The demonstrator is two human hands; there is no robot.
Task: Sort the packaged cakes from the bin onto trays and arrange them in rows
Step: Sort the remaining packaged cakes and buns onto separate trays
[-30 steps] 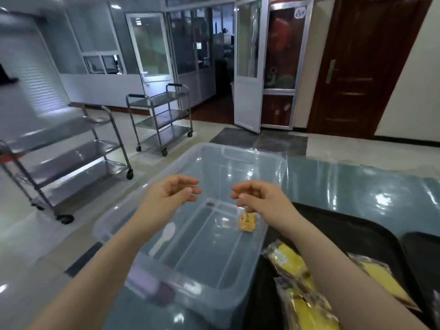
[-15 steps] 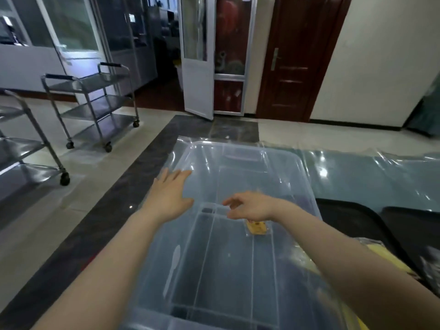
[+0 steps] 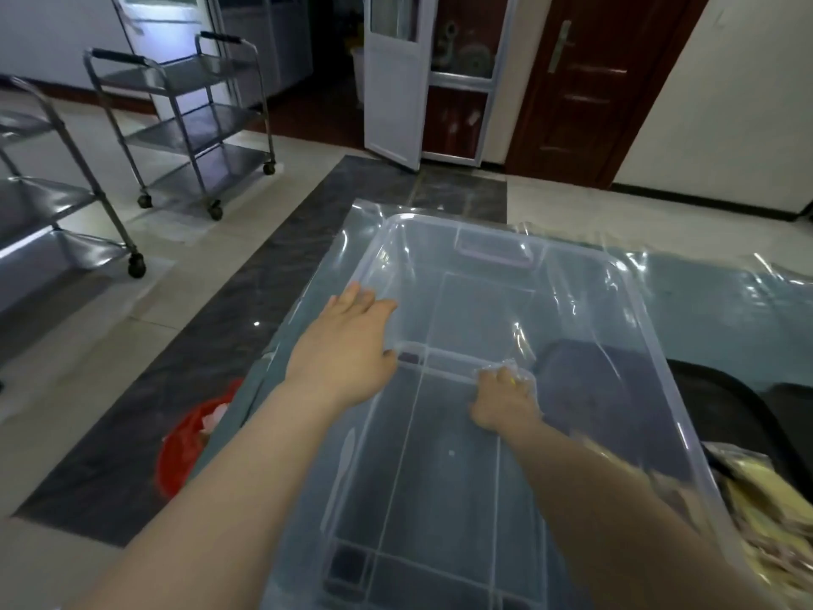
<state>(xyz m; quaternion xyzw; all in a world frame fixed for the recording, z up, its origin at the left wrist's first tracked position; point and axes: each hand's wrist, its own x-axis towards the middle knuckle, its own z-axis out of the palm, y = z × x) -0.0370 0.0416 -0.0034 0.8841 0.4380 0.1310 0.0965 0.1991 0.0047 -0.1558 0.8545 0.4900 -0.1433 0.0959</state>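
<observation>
A clear plastic bin [image 3: 585, 257] fills the middle of the view on the table. My right hand [image 3: 503, 400] is down inside it on the bottom, fingers closed on a small packaged cake [image 3: 512, 372] in a crinkly clear wrapper with a bit of yellow showing. My left hand [image 3: 347, 350] rests flat with fingers apart on the bin's left rim and wall. Yellow packaged cakes [image 3: 765, 508] lie blurred on a black tray [image 3: 721, 389] at the right edge, beside the bin.
A clear plastic sheet [image 3: 721, 292] covers the teal table. A second black tray [image 3: 792, 402] sits at the far right. A red bag [image 3: 189, 446] lies on the floor to the left. Steel carts [image 3: 184, 121] stand at the back left.
My right hand has dropped to the bin's bottom and closed on the small cake. My left hand has moved onto the bin's left rim. The view has tilted down over the bin.
</observation>
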